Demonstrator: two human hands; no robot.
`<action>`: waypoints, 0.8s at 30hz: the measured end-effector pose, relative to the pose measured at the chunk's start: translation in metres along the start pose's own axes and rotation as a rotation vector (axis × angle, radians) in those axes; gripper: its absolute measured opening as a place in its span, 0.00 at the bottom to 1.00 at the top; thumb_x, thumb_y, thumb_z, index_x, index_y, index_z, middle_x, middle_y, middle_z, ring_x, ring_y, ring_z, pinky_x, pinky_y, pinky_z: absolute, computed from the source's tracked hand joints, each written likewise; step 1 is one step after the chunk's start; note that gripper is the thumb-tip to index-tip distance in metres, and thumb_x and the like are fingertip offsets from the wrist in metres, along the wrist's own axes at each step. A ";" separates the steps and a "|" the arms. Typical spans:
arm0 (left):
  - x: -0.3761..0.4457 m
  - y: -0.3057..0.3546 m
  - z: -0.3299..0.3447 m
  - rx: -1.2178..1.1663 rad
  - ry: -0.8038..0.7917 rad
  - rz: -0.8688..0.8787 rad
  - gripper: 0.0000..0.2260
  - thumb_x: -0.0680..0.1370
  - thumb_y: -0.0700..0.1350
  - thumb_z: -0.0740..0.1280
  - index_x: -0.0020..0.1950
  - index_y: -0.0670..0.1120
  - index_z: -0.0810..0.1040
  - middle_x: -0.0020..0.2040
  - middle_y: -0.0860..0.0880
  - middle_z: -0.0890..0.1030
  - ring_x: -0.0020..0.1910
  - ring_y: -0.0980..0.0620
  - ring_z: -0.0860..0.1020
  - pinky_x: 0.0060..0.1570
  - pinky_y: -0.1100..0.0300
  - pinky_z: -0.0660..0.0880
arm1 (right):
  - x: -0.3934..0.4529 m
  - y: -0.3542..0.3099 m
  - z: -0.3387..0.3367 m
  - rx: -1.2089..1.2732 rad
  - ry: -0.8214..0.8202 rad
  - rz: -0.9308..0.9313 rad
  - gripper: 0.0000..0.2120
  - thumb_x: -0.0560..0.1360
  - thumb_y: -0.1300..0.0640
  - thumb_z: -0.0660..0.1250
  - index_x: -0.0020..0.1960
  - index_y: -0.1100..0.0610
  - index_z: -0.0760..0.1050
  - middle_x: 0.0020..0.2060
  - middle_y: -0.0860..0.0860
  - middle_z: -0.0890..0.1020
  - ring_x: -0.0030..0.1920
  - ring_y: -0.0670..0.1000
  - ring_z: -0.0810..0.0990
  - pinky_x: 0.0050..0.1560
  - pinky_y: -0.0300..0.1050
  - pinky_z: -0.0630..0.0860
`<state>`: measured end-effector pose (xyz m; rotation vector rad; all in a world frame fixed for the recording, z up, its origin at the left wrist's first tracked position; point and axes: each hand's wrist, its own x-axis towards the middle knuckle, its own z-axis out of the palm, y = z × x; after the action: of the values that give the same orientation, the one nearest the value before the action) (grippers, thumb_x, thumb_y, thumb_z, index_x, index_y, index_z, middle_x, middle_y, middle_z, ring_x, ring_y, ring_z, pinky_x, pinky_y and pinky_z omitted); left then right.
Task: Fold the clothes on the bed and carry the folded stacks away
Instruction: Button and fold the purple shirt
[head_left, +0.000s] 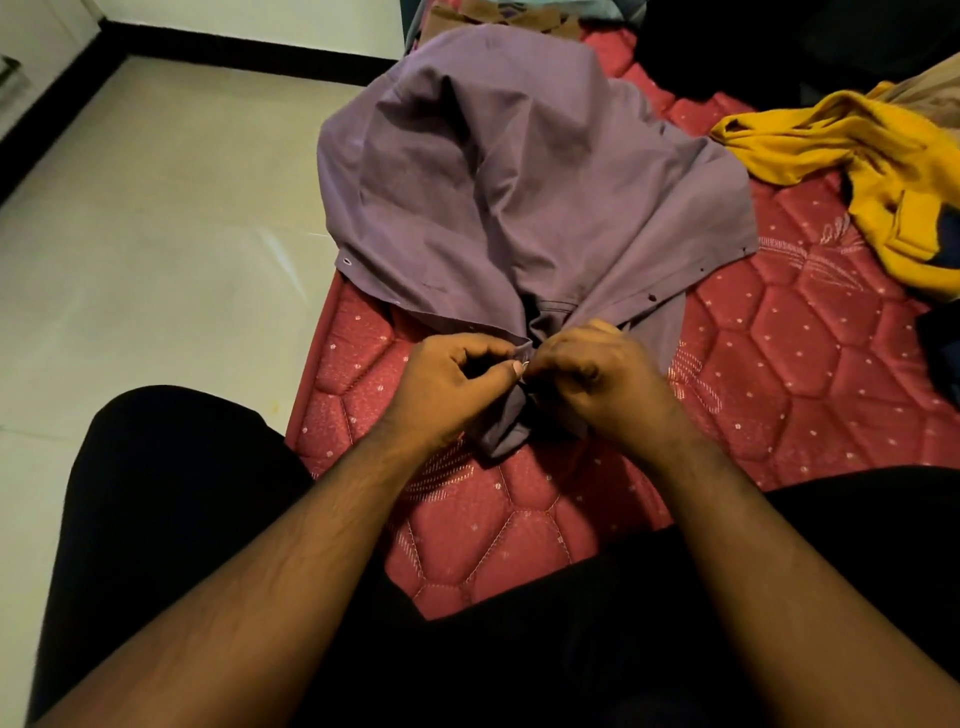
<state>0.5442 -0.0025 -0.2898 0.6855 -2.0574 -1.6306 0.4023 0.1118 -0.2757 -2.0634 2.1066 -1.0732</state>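
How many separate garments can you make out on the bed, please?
At least 4: a purple shirt in the middle, a yellow top at right, brown clothing at the far end, dark cloth at the right edge. Others may be hidden.

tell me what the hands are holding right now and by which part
Both the left hand and the right hand pinch the purple shirt at its near end, where the buttoned front edges meet.
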 end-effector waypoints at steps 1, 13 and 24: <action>0.001 -0.001 -0.001 0.015 -0.009 -0.001 0.09 0.74 0.39 0.72 0.53 0.41 0.85 0.45 0.49 0.86 0.44 0.55 0.83 0.48 0.58 0.79 | -0.001 0.000 0.001 -0.012 0.003 0.000 0.11 0.73 0.57 0.63 0.41 0.59 0.83 0.38 0.51 0.84 0.39 0.47 0.77 0.42 0.41 0.68; 0.002 -0.005 -0.006 0.582 0.003 0.451 0.11 0.73 0.48 0.67 0.44 0.43 0.86 0.38 0.49 0.84 0.35 0.55 0.79 0.36 0.61 0.76 | -0.003 0.001 0.004 0.039 -0.018 0.231 0.21 0.68 0.62 0.72 0.61 0.56 0.79 0.43 0.49 0.85 0.42 0.50 0.77 0.46 0.43 0.73; -0.007 -0.002 -0.003 0.593 0.035 0.401 0.12 0.74 0.50 0.67 0.45 0.44 0.86 0.38 0.49 0.85 0.34 0.54 0.82 0.35 0.59 0.76 | -0.002 0.009 0.007 -0.064 -0.076 0.112 0.12 0.72 0.51 0.65 0.47 0.57 0.83 0.39 0.51 0.82 0.37 0.56 0.79 0.43 0.46 0.70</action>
<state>0.5515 -0.0006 -0.2914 0.4280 -2.4690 -0.7846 0.3981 0.1096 -0.2859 -1.9511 2.2177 -0.9106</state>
